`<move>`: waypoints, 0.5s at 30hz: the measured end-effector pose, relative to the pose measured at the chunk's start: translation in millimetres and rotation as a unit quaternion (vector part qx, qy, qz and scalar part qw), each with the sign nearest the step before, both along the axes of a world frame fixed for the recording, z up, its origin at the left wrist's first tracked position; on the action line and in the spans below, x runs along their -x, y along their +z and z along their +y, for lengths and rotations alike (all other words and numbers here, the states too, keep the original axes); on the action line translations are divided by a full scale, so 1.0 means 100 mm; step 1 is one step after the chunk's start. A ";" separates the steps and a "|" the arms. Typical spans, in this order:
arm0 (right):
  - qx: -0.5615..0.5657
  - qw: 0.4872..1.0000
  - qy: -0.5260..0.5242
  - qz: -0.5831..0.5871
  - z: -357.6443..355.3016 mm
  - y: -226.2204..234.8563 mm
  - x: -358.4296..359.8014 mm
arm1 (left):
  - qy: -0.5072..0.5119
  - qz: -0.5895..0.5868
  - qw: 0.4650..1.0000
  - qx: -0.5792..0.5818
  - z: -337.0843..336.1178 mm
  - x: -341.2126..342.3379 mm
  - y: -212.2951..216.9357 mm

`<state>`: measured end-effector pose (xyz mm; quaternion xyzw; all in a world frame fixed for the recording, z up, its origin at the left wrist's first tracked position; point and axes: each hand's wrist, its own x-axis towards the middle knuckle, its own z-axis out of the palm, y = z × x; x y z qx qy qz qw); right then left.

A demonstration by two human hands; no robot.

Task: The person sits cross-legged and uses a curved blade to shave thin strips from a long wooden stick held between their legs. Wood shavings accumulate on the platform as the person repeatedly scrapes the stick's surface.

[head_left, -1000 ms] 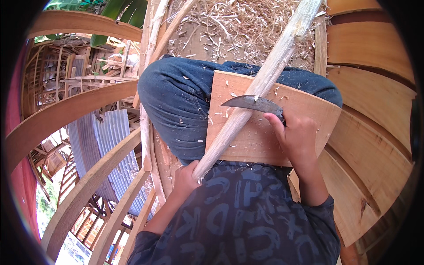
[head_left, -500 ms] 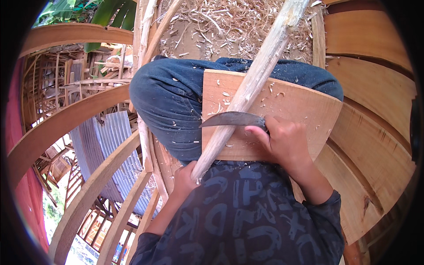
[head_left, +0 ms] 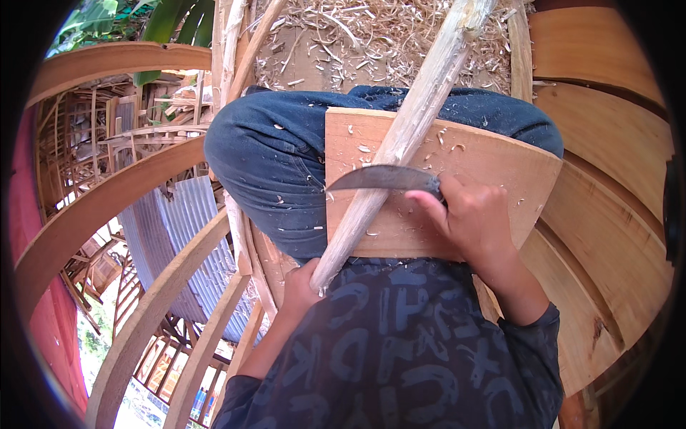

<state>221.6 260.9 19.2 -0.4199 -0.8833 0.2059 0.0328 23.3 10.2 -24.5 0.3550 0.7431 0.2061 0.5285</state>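
A long pale peeled wooden pole (head_left: 409, 129) slants from my waist up past my knees, over a flat wooden board (head_left: 421, 207) lying on my lap. My left hand (head_left: 303, 286) is closed around the pole's near end, its fingers partly hidden behind the wood. In my right hand (head_left: 475, 214) is a knife with a dark curved blade (head_left: 379, 176). The blade lies across the pole above the board, its tip pointing left. My right fingers wrap the handle, mostly hiding it, and the thumb sticks out to the left. Small shavings dot the board.
Curly wood shavings (head_left: 371, 43) cover the planks beyond my knees. Curved wooden ribs (head_left: 153, 307) stand at left, with corrugated metal sheets (head_left: 189, 243) below them. Wide curved planks (head_left: 593, 207) form a wall at right. Long sticks (head_left: 254, 53) lie at the far left.
The right hand and knife have shifted slightly up and to the right along the pole. My left hand keeps its grip on the pole's near end. The whole view has tilted a little.
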 end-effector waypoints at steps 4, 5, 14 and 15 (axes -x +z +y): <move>-0.024 1.000 -0.008 0.005 0.10 0.02 0.00 | 0.018 -0.005 1.000 0.014 0.03 -0.02 0.02; -0.022 0.999 -0.028 -0.005 0.16 0.03 0.00 | 0.025 -0.013 0.999 0.018 0.04 -0.03 0.03; -0.027 0.999 -0.041 0.017 0.26 0.00 -0.04 | 0.012 -0.007 0.999 0.035 -0.02 -0.01 0.01; -0.019 0.998 -0.049 0.021 0.21 0.00 0.00 | 0.022 -0.014 0.999 0.026 0.02 0.00 0.03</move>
